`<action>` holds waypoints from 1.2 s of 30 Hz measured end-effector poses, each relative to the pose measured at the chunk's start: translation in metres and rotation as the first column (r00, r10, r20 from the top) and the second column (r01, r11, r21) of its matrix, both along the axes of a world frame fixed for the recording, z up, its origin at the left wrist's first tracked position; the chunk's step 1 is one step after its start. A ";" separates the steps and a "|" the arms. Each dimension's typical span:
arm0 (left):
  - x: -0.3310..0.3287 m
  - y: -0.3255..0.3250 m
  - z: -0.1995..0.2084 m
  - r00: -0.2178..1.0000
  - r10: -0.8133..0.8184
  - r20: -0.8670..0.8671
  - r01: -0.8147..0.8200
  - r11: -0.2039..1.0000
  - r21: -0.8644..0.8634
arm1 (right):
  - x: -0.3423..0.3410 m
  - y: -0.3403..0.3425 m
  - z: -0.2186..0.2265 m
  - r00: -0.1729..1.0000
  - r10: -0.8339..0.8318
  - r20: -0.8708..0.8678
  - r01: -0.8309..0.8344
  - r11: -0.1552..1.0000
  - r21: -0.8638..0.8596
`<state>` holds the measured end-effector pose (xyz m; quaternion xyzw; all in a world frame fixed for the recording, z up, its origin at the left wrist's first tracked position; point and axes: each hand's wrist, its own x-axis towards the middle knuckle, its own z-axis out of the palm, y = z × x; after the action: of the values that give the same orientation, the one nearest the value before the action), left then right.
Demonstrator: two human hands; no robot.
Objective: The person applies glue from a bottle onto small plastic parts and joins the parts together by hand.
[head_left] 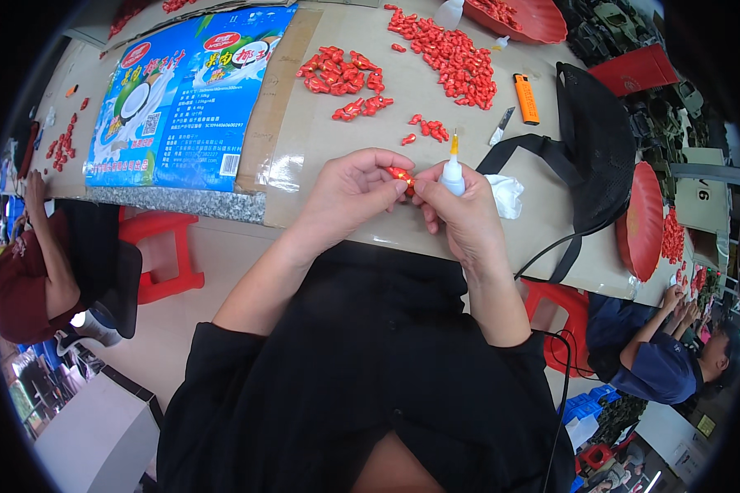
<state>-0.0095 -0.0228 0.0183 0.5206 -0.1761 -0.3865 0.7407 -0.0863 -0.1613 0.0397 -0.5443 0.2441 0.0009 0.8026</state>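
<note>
Over the table's near edge, my left hand (349,193) pinches a small red piece with gold marks (400,177) between thumb and fingertips. My right hand (471,220) grips a white squeeze bottle (453,175), its thin yellow nozzle pointing up and away from the red piece. The right thumb and forefinger also reach the red piece's right side. Just beyond my hands lie a few loose red pieces (430,129). Farther off are a cluster of larger red pieces (337,71) and a big heap of small ones (460,66). A crumpled white tissue (505,195) rests beside my right hand.
An orange lighter (526,99) and a small blade (502,126) lie right of the heap. Beyond them sits a black mesh bag (604,148) with straps. Red trays (639,222) stand right and far. Blue printed cardboard (185,103) covers the left. People sit at both sides.
</note>
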 end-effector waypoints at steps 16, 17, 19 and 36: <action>-0.002 -0.002 0.004 0.999 0.015 0.028 -0.016 1.000 0.012 | 0.001 -0.004 0.003 0.996 0.059 -0.071 -0.061 0.998 -0.028; -0.002 -0.002 0.004 1.000 0.015 0.022 -0.015 1.000 0.009 | 0.001 -0.004 0.004 0.996 0.061 -0.073 -0.063 0.997 -0.036; -0.003 -0.002 0.003 1.000 0.014 0.014 -0.015 1.000 0.007 | 0.001 -0.003 0.003 0.995 0.062 -0.076 -0.065 0.997 -0.043; -0.004 -0.004 0.000 0.997 0.024 0.072 -0.028 0.998 0.051 | 0.001 -0.002 0.000 0.996 0.053 -0.078 -0.061 0.993 -0.101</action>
<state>-0.0132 -0.0269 0.0186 0.5554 -0.1856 -0.3623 0.7251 -0.0850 -0.1630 0.0393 -0.5914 0.2580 0.0316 0.7633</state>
